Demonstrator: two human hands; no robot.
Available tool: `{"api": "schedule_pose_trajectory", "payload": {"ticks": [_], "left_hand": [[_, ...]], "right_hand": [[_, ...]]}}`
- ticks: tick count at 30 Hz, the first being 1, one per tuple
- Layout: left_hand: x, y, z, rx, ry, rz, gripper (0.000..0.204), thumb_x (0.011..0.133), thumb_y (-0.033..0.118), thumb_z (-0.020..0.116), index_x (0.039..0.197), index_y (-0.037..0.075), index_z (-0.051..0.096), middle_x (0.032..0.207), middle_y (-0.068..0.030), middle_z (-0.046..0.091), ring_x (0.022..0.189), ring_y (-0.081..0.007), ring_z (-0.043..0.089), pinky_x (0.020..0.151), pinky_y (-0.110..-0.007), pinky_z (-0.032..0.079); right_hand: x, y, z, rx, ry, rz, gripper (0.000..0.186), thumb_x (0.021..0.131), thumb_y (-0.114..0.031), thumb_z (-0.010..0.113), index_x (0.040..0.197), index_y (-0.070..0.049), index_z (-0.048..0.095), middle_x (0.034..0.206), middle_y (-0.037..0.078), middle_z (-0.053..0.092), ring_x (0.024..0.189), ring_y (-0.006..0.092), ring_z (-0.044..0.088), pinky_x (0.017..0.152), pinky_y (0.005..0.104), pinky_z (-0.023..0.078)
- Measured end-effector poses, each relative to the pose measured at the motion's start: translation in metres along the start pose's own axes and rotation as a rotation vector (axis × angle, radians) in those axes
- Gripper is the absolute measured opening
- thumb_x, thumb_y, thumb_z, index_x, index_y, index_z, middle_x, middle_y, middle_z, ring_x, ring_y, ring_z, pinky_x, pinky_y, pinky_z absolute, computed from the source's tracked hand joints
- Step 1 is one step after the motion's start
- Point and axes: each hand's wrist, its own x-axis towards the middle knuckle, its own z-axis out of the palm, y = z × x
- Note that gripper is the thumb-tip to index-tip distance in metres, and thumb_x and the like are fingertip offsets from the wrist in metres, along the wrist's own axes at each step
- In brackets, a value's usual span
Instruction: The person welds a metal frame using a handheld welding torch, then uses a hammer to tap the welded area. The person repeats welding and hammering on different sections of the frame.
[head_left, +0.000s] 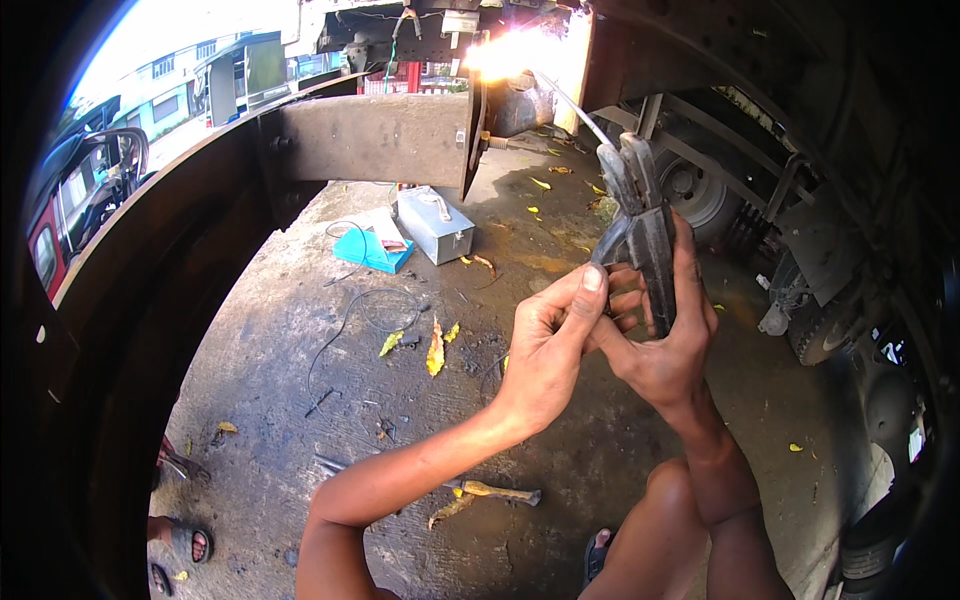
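Directly below: concrete floor [470, 390]. At upper left: rusty steel beam [370, 138]. On floor: grey metal box [433, 232]. Right of centre: black welding clamp [650, 240], held nearly upright in right hand [672, 362], with fingers wrapped around it. Touching or just beside clamp: left hand [545, 345], with fingers partly hidden; cannot tell whether pinching. In clamp's tip: thin rod [578, 110], reaching toward bright glare [512, 54].
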Motion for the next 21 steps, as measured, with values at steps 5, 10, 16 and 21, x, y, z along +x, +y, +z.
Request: {"api": "schedule_pose_trajectory", "payload": {"ticks": [5, 10, 16, 21], "left_hand": [[-0.0002, 0.0002, -0.0015, -0.004, -0.008, -0.004, 0.046, 0.104, 0.035, 0.049, 0.119, -0.007, 0.06, 0.114, -0.0119, 0.064, 0.102, -0.0156, 0.064, 0.085, -0.03, 0.055], [-0.0013, -0.0006, -0.0017, -0.023, 0.011, -0.014, 0.044, 0.104, 0.034, 0.049, 0.12, -0.006, 0.06, 0.116, -0.0127, 0.064, 0.102, -0.0157, 0.063, 0.087, -0.031, 0.055], [-0.0023, -0.0023, 0.0017, 0.073, 0.0, 0.029, 0.044, 0.103, 0.032, 0.051, 0.12, -0.007, 0.06, 0.116, -0.0121, 0.064, 0.106, -0.0157, 0.061, 0.093, -0.032, 0.051], [-0.0006, 0.0054, -0.0035, 0.2, -0.079, 0.029, 0.052, 0.103, 0.039, 0.046, 0.125, -0.008, 0.053, 0.125, -0.0179, 0.059, 0.11, -0.0256, 0.063, 0.094, -0.041, 0.054]], "right_hand": [[-0.0003, 0.0002, -0.0005, -0.021, -0.003, -0.002, 0.092, 0.069, -0.017, 0.087, 0.141, 0.012, 0.037, 0.121, 0.028, 0.06, 0.104, 0.037, 0.066, 0.087, 0.0411, 0.054], [0.0016, -0.0016, -0.0001, -0.013, -0.004, -0.018, 0.091, 0.07, -0.017, 0.086, 0.141, 0.012, 0.036, 0.122, 0.028, 0.06, 0.105, 0.0369, 0.066, 0.087, 0.0412, 0.054], [-0.0026, 0.0046, -0.0008, -0.073, 0.023, -0.092, 0.09, 0.075, -0.005, 0.08, 0.145, 0.011, 0.027, 0.108, 0.017, 0.066, 0.089, 0.0187, 0.068, 0.075, 0.0294, 0.056], [0.0005, 0.0012, -0.0038, -0.018, -0.011, -0.067, 0.09, 0.075, -0.003, 0.08, 0.146, 0.008, 0.026, 0.102, 0.013, 0.068, 0.087, 0.0165, 0.068, 0.075, 0.0289, 0.056]]}}
